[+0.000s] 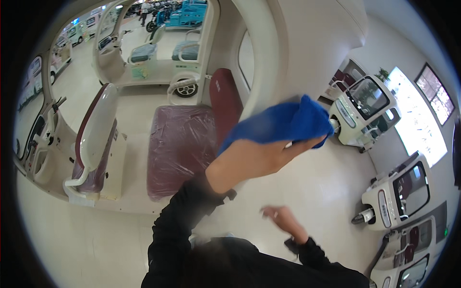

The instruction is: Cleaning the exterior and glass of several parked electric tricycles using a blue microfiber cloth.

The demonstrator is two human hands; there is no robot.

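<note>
My left hand (254,161) is closed on a bunched blue cloth (283,122). It holds the cloth up against the cream-coloured body panel (312,53) of a small cabin vehicle, next to the curved door pillar. My right hand (285,222) hangs lower, away from the vehicle; its fingers are loosely bent and a little apart, and no object shows in them. Left of my raised arm is the open cabin, with a dark red rear seat (180,149) in clear plastic wrap, its red backrest (225,103) and a white-backed front seat (98,129).
A handlebar (57,103) and dashboard stand at the cabin's far left. Through the cabin I see another vehicle with green seats (144,53) and blue cargo tricycles (187,14). Several cream cabin vehicles, one nearer (398,192), line the right wall. Pale glossy floor (307,192) lies between.
</note>
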